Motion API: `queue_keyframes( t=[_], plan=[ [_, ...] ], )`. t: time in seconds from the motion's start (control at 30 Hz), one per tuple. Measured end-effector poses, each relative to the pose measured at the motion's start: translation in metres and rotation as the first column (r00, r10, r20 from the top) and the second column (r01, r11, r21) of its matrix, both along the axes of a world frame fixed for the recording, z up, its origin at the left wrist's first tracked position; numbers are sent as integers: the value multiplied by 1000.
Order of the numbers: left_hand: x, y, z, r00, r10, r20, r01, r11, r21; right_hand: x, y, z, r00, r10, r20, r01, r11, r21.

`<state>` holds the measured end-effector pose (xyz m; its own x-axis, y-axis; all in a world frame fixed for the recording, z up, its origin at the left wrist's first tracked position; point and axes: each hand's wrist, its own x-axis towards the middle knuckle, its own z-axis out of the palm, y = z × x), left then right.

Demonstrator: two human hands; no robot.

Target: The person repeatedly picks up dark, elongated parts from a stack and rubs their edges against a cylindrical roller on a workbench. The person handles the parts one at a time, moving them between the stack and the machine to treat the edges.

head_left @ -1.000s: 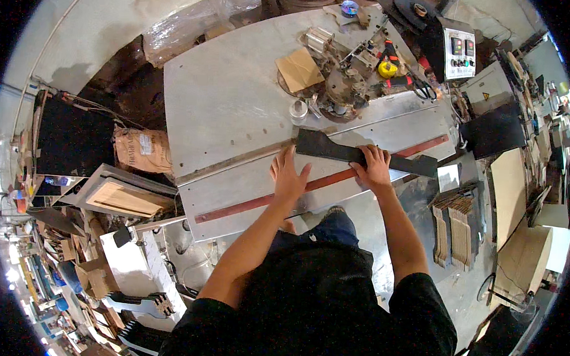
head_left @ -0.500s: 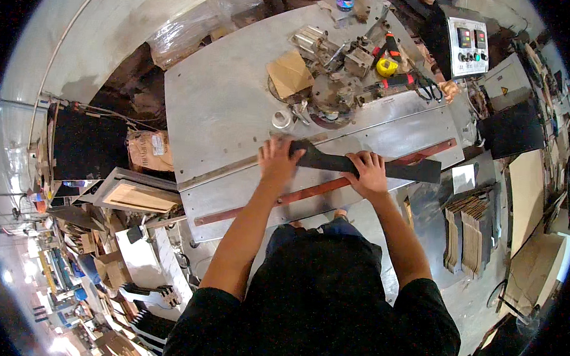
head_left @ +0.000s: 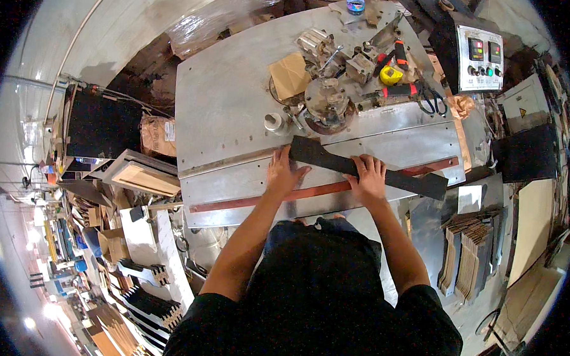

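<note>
A long black board (head_left: pixel 319 156), broader at its left end, lies slantwise over the grey metal tabletop (head_left: pixel 224 115). It crosses above a reddish-brown strip (head_left: pixel 246 203), and its right end reaches past the table's near edge. My left hand (head_left: pixel 282 174) is at the board's left end, fingers stretched out against that end and thumb spread apart. Further right, my right hand (head_left: pixel 368 177) is closed on the middle of the board, its fingers over the top; their undersides are hidden. Just beyond the left end stands a small whitish container (head_left: pixel 276 123).
Beyond the board are a round metal machine part (head_left: pixel 327 102), a cardboard piece (head_left: pixel 289 75), a yellow tape measure (head_left: pixel 390 75) and scissors (head_left: pixel 433 103). A control panel (head_left: pixel 480 58) is at far right. Stacked shaped boards (head_left: pixel 460 255) stand right of the table; a framed panel (head_left: pixel 144 173) leans left.
My left hand has loosened from atop the board to beside its left end. The board's right end has swung nearer to me, and more of its broad left end shows. The view has shifted slightly.
</note>
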<state>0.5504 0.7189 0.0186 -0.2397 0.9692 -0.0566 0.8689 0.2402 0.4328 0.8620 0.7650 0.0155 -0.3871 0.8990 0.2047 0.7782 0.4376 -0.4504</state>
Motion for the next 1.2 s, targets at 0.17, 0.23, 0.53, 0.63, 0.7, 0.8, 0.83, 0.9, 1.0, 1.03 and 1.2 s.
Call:
queue_keyframes(
  t=[0.17,0.23,0.53,0.63,0.7,0.8,0.83,0.9,1.0,1.03,1.2],
  plan=[
    [19,11,-9,983,93,156,-104,993,61,2,11,9,999,47,-19,-47,999,-15],
    [24,12,-7,976,154,152,-159,987,18,1,13,7,998,53,-23,-53,999,9],
    [6,3,-11,973,211,88,-214,976,26,-15,19,2,994,94,-49,-92,995,38],
    [-3,-1,-15,974,218,68,-222,973,58,-23,21,3,994,103,-30,-102,994,43],
    [-15,-3,-24,980,196,23,-197,973,120,-32,23,2,994,111,-15,-111,993,38],
    [-55,-1,-37,998,67,16,-67,998,4,-44,25,-2,994,110,5,-110,992,63],
    [-72,1,-39,999,15,33,-12,997,-72,-49,26,-4,994,110,10,-111,991,77],
    [-87,24,-2,990,-140,5,139,984,114,-62,25,-2,997,72,-7,-71,992,102],
    [-123,54,24,940,-340,31,339,940,34,-83,20,3,999,43,-15,-40,989,141],
    [-132,59,17,922,-386,29,384,922,42,-89,17,3,999,30,-11,-28,988,152],
    [-164,64,22,860,-443,255,455,891,13,-117,7,-2,996,-20,88,9,992,123]
  ],
)
